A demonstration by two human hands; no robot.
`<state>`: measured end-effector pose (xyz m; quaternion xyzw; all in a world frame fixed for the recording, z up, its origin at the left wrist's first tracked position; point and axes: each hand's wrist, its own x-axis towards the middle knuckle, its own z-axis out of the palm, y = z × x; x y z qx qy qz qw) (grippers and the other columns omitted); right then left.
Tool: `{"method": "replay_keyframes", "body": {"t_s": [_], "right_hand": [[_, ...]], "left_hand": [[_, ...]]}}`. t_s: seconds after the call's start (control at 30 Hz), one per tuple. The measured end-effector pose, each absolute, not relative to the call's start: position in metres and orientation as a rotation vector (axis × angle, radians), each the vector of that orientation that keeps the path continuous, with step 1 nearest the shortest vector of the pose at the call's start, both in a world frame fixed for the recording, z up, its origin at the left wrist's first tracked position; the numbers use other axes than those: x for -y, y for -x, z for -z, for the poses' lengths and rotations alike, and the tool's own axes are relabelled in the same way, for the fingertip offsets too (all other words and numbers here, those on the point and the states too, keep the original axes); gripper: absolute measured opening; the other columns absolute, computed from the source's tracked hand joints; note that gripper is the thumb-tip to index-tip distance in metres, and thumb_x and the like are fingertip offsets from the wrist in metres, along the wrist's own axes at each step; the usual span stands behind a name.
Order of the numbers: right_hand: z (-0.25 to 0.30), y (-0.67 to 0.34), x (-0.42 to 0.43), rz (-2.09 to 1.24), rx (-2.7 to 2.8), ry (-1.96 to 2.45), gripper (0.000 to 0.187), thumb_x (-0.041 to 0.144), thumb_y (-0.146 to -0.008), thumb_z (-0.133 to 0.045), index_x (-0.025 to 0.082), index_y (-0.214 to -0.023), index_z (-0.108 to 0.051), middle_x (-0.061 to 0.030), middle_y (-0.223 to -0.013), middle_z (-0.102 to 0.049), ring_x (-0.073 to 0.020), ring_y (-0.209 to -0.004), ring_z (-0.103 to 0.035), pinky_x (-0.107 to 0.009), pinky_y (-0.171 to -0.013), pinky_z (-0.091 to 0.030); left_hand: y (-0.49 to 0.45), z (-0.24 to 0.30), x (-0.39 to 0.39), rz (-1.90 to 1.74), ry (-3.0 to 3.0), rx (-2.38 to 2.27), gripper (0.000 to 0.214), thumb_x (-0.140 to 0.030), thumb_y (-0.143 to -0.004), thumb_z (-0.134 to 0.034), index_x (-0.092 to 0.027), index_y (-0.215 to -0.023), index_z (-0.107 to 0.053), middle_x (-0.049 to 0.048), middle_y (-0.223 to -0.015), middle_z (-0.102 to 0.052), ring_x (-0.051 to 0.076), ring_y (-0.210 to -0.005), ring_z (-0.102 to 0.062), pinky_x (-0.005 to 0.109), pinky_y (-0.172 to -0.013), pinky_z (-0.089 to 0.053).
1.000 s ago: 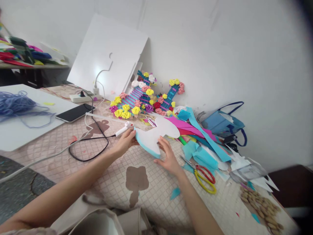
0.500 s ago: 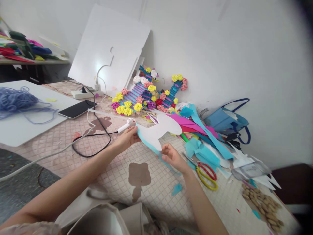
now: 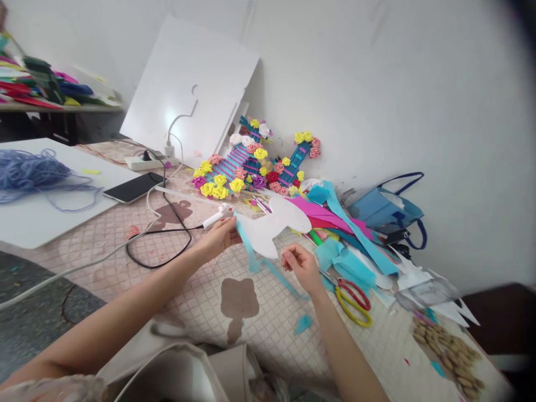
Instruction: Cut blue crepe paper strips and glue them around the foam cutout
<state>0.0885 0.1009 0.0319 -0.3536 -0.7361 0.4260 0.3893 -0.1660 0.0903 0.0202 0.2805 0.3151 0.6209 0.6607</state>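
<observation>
My left hand (image 3: 224, 234) pinches the left end of a white bird-like cutout (image 3: 268, 229), along with the top of a light blue crepe paper strip (image 3: 247, 240). From there the strip hangs down, away from the cutout's lower edge, and trails onto the table. My right hand (image 3: 301, 265) is just off the cutout's lower right lobe, its fingers curled in. Whether anything is between them is too small to tell. Scissors (image 3: 352, 301) with red and yellow handles lie right of that hand. Beyond my left hand rests a white glue gun (image 3: 218, 215) on its black cord.
Flower-decorated striped pieces (image 3: 234, 167) stand by the wall. Coloured paper (image 3: 352, 265), a blue bag (image 3: 385, 206) and peanuts (image 3: 448, 354) are to the right. Leftward lie a phone (image 3: 134, 187), a power strip (image 3: 144, 162) and blue yarn (image 3: 33, 170) on a white board.
The blue strip, which ran along the cutout's lower edge to my right hand, now hangs loose from my left. My right hand has closed more and shifted slightly right, off the strip.
</observation>
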Motion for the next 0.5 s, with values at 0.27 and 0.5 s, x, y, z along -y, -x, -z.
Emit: {"method": "replay_keyframes", "body": {"t_s": [0.27,0.5], "right_hand": [[-0.036,-0.092,-0.089,-1.038,2.339,0.761,0.026,0.039,-0.09,-0.053,0.021,-0.09,-0.071,-0.0075,-0.098,-0.068,-0.0187,-0.094,-0.062,-0.032,-0.082,-0.048],[-0.036,-0.076,-0.079,-0.985,2.622,0.625,0.032,0.041,-0.087,-0.058,0.028,-0.114,-0.067,-0.007,-0.143,-0.044,-0.0248,-0.134,-0.036,-0.044,-0.11,-0.027]], "left_hand": [[0.164,-0.018,-0.09,-1.424,-0.626,-0.69,0.013,-0.025,-0.09,-0.056,-0.013,-0.089,-0.06,0.0051,-0.076,-0.068,0.015,-0.068,-0.066,0.029,-0.068,-0.055],[0.164,-0.016,-0.089,-1.426,-0.648,-0.67,0.011,-0.024,-0.088,-0.058,-0.013,-0.086,-0.06,0.0045,-0.075,-0.067,0.015,-0.068,-0.066,0.03,-0.07,-0.055]]}}
